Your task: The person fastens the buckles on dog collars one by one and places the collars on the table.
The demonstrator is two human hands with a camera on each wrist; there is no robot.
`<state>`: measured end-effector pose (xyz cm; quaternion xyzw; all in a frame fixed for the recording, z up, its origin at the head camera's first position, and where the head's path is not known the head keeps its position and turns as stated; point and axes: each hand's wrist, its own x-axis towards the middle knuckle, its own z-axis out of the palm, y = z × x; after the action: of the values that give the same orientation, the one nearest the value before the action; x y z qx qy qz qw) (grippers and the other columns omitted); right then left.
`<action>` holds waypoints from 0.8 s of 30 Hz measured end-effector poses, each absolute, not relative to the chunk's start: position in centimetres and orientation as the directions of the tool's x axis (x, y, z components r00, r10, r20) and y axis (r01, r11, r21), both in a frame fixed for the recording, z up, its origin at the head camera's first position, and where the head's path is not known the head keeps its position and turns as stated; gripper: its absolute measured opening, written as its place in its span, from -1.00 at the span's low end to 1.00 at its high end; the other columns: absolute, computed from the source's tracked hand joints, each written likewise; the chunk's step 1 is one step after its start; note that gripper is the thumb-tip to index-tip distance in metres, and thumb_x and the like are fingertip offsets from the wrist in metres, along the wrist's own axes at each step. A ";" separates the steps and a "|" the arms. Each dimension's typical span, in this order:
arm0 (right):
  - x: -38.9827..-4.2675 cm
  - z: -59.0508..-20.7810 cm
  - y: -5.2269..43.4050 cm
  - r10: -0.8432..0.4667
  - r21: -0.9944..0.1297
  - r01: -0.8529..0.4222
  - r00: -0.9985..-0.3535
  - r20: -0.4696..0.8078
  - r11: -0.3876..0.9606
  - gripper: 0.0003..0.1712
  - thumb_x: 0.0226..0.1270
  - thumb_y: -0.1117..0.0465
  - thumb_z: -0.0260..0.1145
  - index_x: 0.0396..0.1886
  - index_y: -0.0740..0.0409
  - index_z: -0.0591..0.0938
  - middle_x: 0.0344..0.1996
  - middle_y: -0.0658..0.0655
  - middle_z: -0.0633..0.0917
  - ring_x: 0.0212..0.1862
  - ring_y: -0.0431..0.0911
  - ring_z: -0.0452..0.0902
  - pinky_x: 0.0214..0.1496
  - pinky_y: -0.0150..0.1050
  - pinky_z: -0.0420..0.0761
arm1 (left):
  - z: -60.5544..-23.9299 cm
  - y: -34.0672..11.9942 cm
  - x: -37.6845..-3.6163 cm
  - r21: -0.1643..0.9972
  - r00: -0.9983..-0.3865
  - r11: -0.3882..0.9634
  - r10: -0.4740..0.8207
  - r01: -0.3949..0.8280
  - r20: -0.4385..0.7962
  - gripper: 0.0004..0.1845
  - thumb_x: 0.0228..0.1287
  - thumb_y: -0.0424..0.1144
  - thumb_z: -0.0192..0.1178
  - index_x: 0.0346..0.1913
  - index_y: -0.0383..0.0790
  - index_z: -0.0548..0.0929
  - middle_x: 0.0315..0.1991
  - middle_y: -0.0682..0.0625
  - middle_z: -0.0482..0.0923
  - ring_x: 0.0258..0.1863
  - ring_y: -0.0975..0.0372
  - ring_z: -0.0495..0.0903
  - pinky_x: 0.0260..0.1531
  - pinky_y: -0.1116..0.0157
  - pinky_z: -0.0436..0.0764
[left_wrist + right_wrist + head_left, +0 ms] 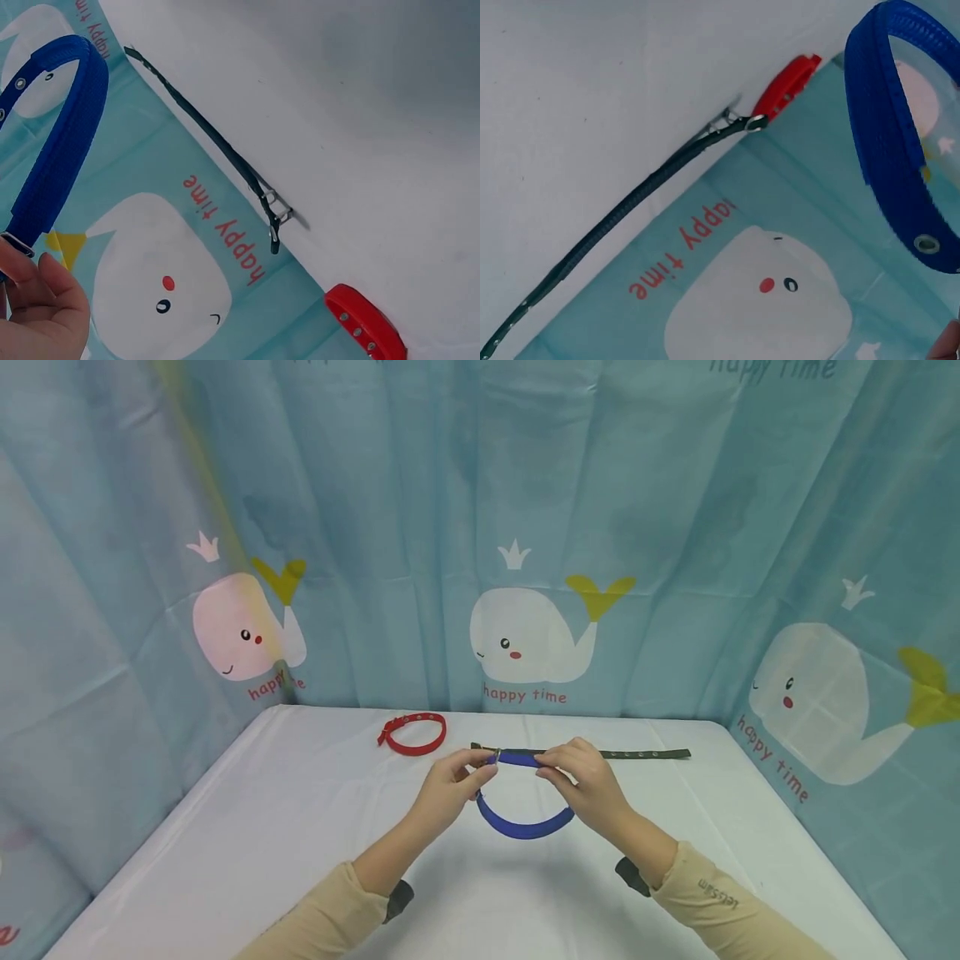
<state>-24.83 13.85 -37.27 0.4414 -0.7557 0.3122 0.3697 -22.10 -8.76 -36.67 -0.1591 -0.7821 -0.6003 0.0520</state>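
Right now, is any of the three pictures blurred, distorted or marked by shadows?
Head view: wide-angle bending at the edges, a blurred yellowish streak on the curtain, a soft shadow under the blue collar. Left wrist view: sharp, the left hand cut off at the corner. Right wrist view: slightly soft, the dark strap casts little shadow.

The blue collar's [522, 827] buckle is mostly hidden behind the left hand's [448, 789] fingers in the head view. The right wrist view cuts off the right hand at its corner, so its grip cannot be seen there. The dark strap's [600, 753] holes are too small to count.
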 end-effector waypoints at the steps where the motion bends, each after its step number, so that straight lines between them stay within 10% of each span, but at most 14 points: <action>1: -24.8 -37.3 13.8 -0.429 -0.151 -0.899 -0.337 0.838 0.412 -0.86 0.15 0.31 0.43 -0.29 0.28 0.73 -0.40 0.08 0.74 -0.35 -0.09 0.50 -0.35 -0.33 0.47 | -36.7 -8.7 -22.1 0.923 -0.944 0.227 0.188 0.310 0.271 -0.71 0.33 -0.25 0.24 0.05 -0.31 0.65 -0.22 -0.04 0.56 -0.49 0.21 0.40 -0.42 0.37 0.54; 5: -24.8 -37.5 13.6 -0.408 -0.172 -0.903 -0.340 0.847 0.394 -0.69 -0.14 0.53 0.49 -0.31 0.27 0.72 -0.39 0.08 0.73 -0.35 -0.10 0.48 -0.35 -0.36 0.46 | -36.8 -8.3 -22.1 0.921 -0.941 0.229 0.201 0.315 0.272 -0.72 0.33 -0.23 0.25 0.02 -0.29 0.67 -0.25 -0.03 0.55 -0.49 0.21 0.39 -0.44 0.37 0.50; 24: -24.7 -38.1 13.1 -0.400 -0.230 -0.911 -0.363 0.841 0.343 -0.64 -0.12 0.58 0.47 -0.26 0.27 0.69 -0.35 0.09 0.72 -0.33 -0.10 0.45 -0.38 -0.33 0.52 | -37.2 -7.4 -22.1 0.954 -0.967 0.175 0.117 0.244 0.226 -0.73 0.28 -0.16 0.30 -0.04 -0.22 0.69 -0.28 -0.01 0.53 -0.38 0.17 0.38 -0.41 0.32 0.47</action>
<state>-24.71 13.08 -38.07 0.4424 -0.7409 0.3643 0.3502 -22.13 -7.41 -37.21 -0.1181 -0.7647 -0.6314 0.0504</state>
